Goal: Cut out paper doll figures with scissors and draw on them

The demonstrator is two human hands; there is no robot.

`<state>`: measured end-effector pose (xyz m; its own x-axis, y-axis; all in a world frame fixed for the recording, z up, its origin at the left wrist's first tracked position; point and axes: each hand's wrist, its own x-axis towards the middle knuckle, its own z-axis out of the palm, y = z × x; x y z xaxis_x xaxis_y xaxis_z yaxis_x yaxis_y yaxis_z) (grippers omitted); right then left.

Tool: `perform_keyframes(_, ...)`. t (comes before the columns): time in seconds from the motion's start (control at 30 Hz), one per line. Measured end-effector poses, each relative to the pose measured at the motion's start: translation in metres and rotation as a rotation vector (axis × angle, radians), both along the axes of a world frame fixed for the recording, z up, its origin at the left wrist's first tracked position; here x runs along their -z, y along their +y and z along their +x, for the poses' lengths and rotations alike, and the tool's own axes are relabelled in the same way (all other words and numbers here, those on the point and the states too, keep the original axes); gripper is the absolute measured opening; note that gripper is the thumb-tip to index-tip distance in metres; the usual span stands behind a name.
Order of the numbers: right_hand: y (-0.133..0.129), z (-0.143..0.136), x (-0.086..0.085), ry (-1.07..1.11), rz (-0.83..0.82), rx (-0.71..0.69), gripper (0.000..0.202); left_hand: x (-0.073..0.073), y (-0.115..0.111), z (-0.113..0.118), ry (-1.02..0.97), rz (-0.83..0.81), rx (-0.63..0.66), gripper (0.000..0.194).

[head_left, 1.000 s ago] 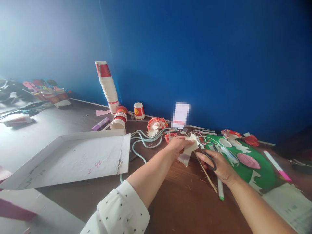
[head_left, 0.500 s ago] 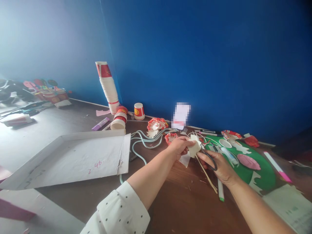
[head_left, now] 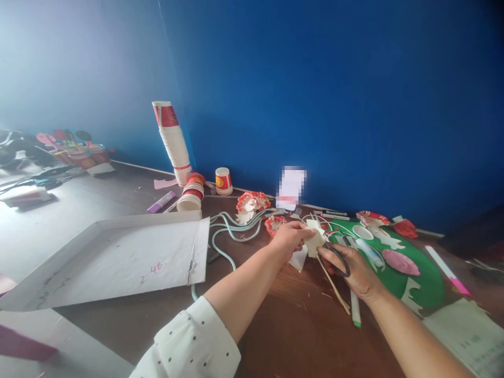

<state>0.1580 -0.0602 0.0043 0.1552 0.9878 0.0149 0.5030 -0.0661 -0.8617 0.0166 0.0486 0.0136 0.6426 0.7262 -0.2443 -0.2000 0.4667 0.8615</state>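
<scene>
Between my hands is a small cream piece of paper, pinched by my left hand between thumb and fingers. My right hand is closed around a pair of scissors with dark handles; the blades meet the paper's right side and are partly hidden. A thin wooden stick slants down from under the paper; what holds it I cannot tell. Just behind my left hand lies a red-and-white cut paper cup. A white marker with a green end lies below my right hand.
A green round sheet at right carries a pink oval piece and paper scraps. To the left lie a white box lid and pale cables. A tall leaning stack of paper cups stands by the blue wall.
The paper and scissors stay nearly in place, with only a slight shift of the hands. The whole view has moved a little.
</scene>
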Motion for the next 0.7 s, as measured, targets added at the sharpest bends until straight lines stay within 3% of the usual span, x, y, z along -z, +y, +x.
perform_keyframes(0.7,0.0007,-0.0037,-0.0025,-0.062,0.042,0.029,0.041,0.001,-0.006,0.0064,0.022,-0.04,-0.068,0.039)
